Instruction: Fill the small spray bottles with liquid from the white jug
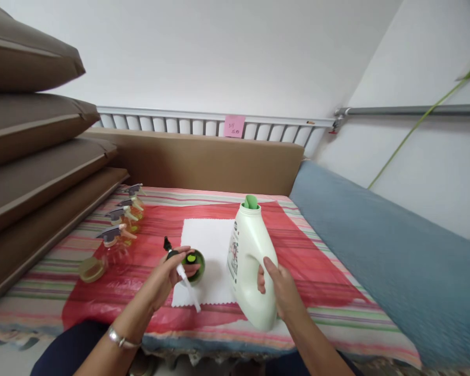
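Observation:
My right hand (280,284) is wrapped round the handle of a pale green detergent jug (254,245). The jug is tilted slightly to the left, uncapped, with a green spout (251,202) in its neck. Between the fingers of my left hand (170,274) is a black pump head (167,243) with its white dip tube (190,292) slanting down. The same hand's fingertips reach round a dark green bottle (199,271), seen from above with its mouth open. That bottle stands on a white cloth (211,235); whether the fingertips press on it I cannot tell.
Several spray bottles (115,253) line the left side, beside a round yellowish jar (91,269). Red sheeting (297,245) covers part of the striped cloth (337,324). Stacked brown cushions (43,156) rise at left; a blue padded side (376,250) bounds the right.

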The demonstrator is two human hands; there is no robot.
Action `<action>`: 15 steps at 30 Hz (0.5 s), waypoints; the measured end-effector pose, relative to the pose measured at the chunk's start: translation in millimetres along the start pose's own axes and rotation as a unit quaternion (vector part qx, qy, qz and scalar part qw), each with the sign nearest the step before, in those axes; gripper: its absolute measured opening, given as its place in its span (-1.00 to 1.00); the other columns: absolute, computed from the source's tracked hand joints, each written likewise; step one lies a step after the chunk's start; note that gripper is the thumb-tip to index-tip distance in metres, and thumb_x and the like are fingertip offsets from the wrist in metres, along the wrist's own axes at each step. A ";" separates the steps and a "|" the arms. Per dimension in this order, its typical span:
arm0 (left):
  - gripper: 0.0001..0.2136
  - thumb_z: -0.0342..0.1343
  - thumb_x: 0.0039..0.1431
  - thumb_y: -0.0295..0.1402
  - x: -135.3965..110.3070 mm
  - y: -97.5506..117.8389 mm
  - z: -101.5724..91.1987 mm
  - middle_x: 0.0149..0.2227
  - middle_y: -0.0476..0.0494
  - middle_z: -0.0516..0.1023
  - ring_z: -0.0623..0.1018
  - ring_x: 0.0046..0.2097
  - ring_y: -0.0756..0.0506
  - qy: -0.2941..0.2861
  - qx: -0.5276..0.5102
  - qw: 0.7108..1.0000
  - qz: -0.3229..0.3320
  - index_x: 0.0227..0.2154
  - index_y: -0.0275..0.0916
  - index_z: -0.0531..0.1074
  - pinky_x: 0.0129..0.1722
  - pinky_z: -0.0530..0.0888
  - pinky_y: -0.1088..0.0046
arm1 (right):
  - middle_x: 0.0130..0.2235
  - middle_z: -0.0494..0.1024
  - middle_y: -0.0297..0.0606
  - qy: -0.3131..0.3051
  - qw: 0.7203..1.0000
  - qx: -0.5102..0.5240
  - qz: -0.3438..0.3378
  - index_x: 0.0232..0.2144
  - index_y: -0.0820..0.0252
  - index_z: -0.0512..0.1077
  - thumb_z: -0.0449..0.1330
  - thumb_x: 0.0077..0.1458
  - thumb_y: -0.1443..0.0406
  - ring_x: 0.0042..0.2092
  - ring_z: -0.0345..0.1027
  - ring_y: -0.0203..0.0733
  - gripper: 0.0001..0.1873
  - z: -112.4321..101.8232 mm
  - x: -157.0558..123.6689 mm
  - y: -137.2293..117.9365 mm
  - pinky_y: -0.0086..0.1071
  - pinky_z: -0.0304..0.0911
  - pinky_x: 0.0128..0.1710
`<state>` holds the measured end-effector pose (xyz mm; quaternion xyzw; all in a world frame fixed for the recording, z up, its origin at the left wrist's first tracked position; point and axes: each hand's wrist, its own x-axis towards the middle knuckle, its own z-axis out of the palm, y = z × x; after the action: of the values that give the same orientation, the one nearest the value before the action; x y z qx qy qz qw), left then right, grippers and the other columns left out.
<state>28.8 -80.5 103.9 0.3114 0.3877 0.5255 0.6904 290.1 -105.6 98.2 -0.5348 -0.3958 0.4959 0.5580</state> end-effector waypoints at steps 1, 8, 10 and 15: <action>-0.70 0.15 0.00 -0.31 8.2 -2.5 -0.6 -0.05 -0.27 0.46 0.59 -0.26 -0.20 0.000 0.000 1.000 0.001 -0.18 -0.29 0.37 -0.16 0.47 0.21 | -0.76 0.28 -0.41 -0.006 1.000 -0.011 0.001 -0.64 0.19 0.30 0.17 -0.12 -0.07 -0.67 0.09 -0.33 -0.55 -4.3 -1.9 -3.3 -0.42 0.04 -0.60; -0.70 0.16 0.00 -0.30 46.3 -29.9 -16.4 -0.04 -0.29 0.44 0.59 -0.25 -0.18 -0.002 -0.022 1.000 0.001 -0.20 -0.31 0.35 -0.15 0.48 0.25 | -0.75 0.28 -0.37 -0.085 0.976 -0.201 0.007 -0.78 0.14 0.23 0.16 -0.10 -0.01 -0.60 0.17 -0.27 -0.54 -36.4 -14.3 -42.4 -0.39 0.10 -0.50; -0.68 0.16 0.00 -0.28 47.8 -33.1 -19.3 0.00 -0.29 0.41 0.58 -0.21 -0.20 -0.004 -0.031 0.999 0.007 -0.18 -0.30 0.35 -0.13 0.47 0.24 | -0.75 0.30 -0.38 -0.109 0.961 -0.254 0.014 -0.74 0.13 0.24 0.16 -0.09 0.00 -0.59 0.19 -0.26 -0.58 -39.7 -15.5 -55.4 -0.39 0.14 -0.46; -0.66 0.18 -0.01 -0.28 47.8 -36.5 -21.7 -0.03 -0.31 0.44 0.59 -0.22 -0.21 -0.006 -0.039 0.999 0.008 -0.16 -0.30 0.37 -0.18 0.49 0.27 | -0.74 0.30 -0.45 -0.163 0.903 -0.396 0.040 -0.61 0.13 0.26 0.13 -0.09 0.02 -0.61 0.21 -0.26 -0.67 -35.4 -12.5 -78.8 -0.42 0.14 -0.50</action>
<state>34.7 -43.1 52.4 0.2907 0.3602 0.5433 0.7004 332.3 -120.1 173.2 -0.6388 -0.6235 0.4003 0.2071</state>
